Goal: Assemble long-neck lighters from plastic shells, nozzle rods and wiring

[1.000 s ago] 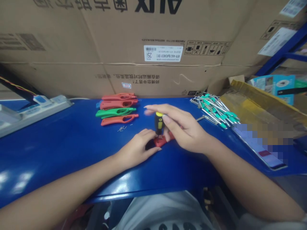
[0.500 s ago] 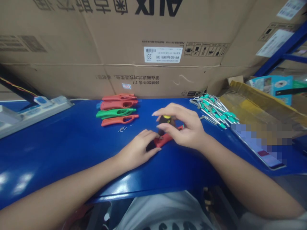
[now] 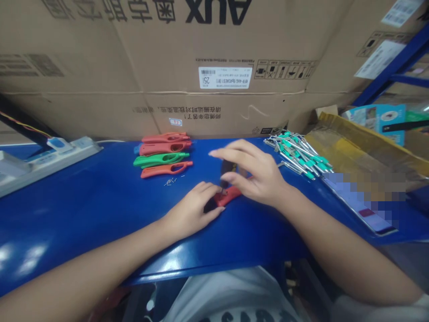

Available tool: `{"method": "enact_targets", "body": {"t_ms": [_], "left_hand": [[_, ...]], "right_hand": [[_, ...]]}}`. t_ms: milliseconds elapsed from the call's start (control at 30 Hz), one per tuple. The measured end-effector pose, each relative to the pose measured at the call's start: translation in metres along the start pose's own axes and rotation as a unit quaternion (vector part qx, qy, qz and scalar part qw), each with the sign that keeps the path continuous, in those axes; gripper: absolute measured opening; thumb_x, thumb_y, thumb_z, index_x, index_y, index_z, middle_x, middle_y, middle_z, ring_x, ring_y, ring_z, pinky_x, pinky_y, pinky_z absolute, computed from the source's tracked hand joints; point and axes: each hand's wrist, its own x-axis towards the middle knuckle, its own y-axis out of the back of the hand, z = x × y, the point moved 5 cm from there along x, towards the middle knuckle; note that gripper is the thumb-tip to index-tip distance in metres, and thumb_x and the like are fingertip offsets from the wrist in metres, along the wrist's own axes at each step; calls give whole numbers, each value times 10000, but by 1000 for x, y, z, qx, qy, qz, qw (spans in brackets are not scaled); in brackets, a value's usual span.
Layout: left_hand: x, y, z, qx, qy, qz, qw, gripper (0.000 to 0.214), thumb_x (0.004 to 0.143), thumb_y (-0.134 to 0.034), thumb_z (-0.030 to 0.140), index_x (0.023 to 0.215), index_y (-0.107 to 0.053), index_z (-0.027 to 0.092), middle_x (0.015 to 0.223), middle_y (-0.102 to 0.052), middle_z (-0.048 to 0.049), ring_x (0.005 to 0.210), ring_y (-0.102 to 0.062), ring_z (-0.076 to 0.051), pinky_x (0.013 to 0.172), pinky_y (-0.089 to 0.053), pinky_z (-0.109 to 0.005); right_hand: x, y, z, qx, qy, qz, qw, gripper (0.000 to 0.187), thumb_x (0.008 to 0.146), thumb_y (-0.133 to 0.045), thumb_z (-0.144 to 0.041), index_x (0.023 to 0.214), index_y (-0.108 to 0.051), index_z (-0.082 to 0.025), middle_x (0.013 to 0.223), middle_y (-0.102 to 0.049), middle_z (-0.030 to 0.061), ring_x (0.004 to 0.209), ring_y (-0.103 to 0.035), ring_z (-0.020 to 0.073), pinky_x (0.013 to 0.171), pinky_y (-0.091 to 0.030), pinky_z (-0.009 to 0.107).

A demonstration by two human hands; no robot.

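**Hold Position: Tip Down, Two-Handed**

The red plastic body [image 3: 228, 196] lies flat on the table, angled from near left to far right, directly in front of the person. The metal shaft of a dark-handled screwdriver [image 3: 227, 172] stands almost upright above it, and the tip meets the body's upper face near the left hand. Motion blur and the fingers obscure most of the handle.

The left hand [image 3: 191, 210] sits on the table and cups the left end of the body, with fingers across the top and thumb side toward the near edge. It is closed around that end and holds the body in place.

The right hand [image 3: 258, 172] is above and to the right of the body, partly open, with its thumb and fingers on either side of the screwdriver handle. Blur prevents confirmation of a firm grip.

Four moulded handles lie side by side, well to the far left of the work point: two red [image 3: 165, 143], one green [image 3: 161, 159], and one orange-red [image 3: 166, 170]. Small metal pins [image 3: 172, 181] are scattered just nearer than the stack. A bundle of metal rods with green sleeves [image 3: 298, 154] lies at the far right of the table. A white power strip [image 3: 50, 150] runs along the far left edge. Cardboard cartons [image 3: 221, 44] form the far boundary.
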Motion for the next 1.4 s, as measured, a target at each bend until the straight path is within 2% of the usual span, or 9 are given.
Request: {"method": "enact_targets", "body": {"t_ms": [100,267,400,500,633,800,900,1233,1400], "left_hand": [[0,1,0,3,2,1,1000,181,914,-663,233,1073,-588,192,1038,-669,-60,973,-596,-236,894,-508,-396],[0,2,1,-5,-4,8,1000,198,916,-666,231,1095,-585,203,1077,-673,-54,998,-600,-233,915,-501,-400],[0,1,0,-1,-1,9,1000,169,919,-662,246,1067,-592,204,1012,-669,-49,952,-600,-231,880,-510,-394],[0,1,0,1,4,5,1000,180,919,-662,256,1076,-595,200,1022,-668,-54,953,-599,-235,871,-512,-394],[-1,0,-1,-1,9,4,1000,171,918,-660,254,1064,-594,194,1024,-675,-57,962,-608,-242,870,-509,-407],[0,1,-1,-5,10,8,1000,196,908,-680,256,1078,-608,190,1026,-673,-60,961,-607,-234,880,-516,-396],[1,1,-1,-4,13,10,1000,208,895,-695,253,1080,-617,198,1001,-677,-51,938,-613,-230,867,-523,-390],[1,-1,0,-22,8,-1,1000,225,905,-671,224,1124,-629,196,1125,-708,-60,1026,-627,-241,934,-505,-422],[1,1,1,-14,11,1,1000,184,901,-670,243,1074,-625,197,1050,-700,-51,971,-627,-229,892,-520,-394]], "right_hand": [[1,-5,4,103,-40,-48,993,374,1074,-340,-310,1363,-558,-213,1156,-675,78,870,-660,128,766,-557,283],[0,3,4,24,4,25,999,280,912,-686,-409,1101,-694,-202,940,-721,43,808,-661,157,771,-555,296],[-2,-7,7,100,-38,-42,993,376,1058,-420,-335,1407,-508,-225,1149,-696,63,766,-666,104,742,-562,264],[-4,-12,9,164,-70,-54,983,351,1062,-404,-298,1384,-516,-213,1124,-693,54,706,-651,79,661,-555,221],[-2,-4,4,48,10,20,999,276,913,-685,-402,1092,-674,-192,975,-718,47,798,-664,143,737,-566,267],[-2,-8,4,101,-12,-47,994,365,1065,-347,-270,1370,-534,-194,1201,-691,86,1020,-677,150,919,-550,322],[-3,-8,6,116,-24,-34,992,307,1041,-409,-239,1296,-573,-187,1134,-711,73,895,-696,127,856,-561,285],[-3,-3,-2,-38,75,23,996,188,983,-585,-348,1062,-634,-185,815,-692,16,693,-645,120,604,-464,227],[-6,-9,0,-5,28,-28,999,250,1034,-441,-304,1223,-567,-197,938,-709,34,782,-670,128,712,-516,241]]}}
